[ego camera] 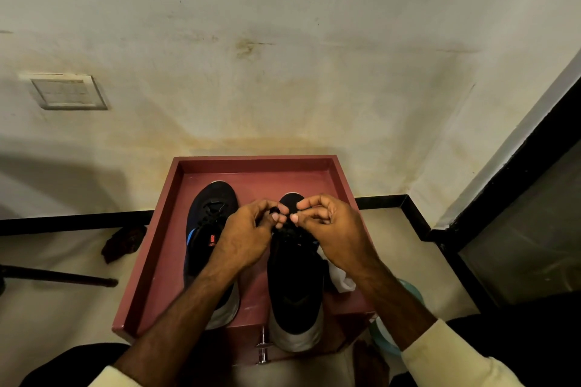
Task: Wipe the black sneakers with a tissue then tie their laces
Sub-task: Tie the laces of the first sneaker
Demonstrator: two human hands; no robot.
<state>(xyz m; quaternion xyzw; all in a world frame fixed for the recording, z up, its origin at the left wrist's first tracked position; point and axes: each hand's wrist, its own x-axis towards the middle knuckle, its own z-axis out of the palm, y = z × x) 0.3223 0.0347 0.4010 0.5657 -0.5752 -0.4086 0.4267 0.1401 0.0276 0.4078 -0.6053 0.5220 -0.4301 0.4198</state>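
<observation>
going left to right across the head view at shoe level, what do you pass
dark cloth on the floor → tray wall → black sneaker → left hand → right hand, both pinching laces → white tissue

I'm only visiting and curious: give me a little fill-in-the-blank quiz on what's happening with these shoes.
Both the left hand and the right hand pinch the ____ of the right sneaker. The reddish tray holds ____ black sneakers. The white tissue lies in the tray on the ____ side of the right sneaker.
Missing words: laces, two, right.
</observation>
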